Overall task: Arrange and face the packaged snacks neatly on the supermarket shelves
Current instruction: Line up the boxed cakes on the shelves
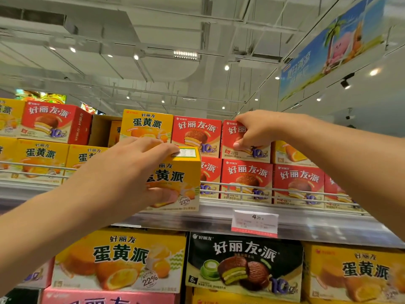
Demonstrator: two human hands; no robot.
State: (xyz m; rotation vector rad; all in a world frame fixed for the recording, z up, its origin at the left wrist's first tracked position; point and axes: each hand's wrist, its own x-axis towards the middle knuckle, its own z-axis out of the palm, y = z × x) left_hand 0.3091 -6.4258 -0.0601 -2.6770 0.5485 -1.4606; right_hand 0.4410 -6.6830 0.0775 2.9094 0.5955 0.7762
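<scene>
My left hand (140, 172) grips a small yellow egg-yolk pie box (177, 178), fingers over its top and thumb on its front, held in front of the top shelf's rail. My right hand (256, 130) grasps a small red chocolate pie box (260, 153) in the upper stacked row, fingers on its top edge and thumb on its face. Beside it stand another red box (197, 134) and a yellow box (149, 126). Red boxes (247, 181) fill the row below.
The top shelf has a wire rail (285, 190) and a price tag (255, 222) on its edge. Larger yellow (122, 260) and black (243, 264) boxes sit on the shelf beneath. An open cardboard carton (103, 130) stands at the upper left. A banner (333, 44) hangs overhead.
</scene>
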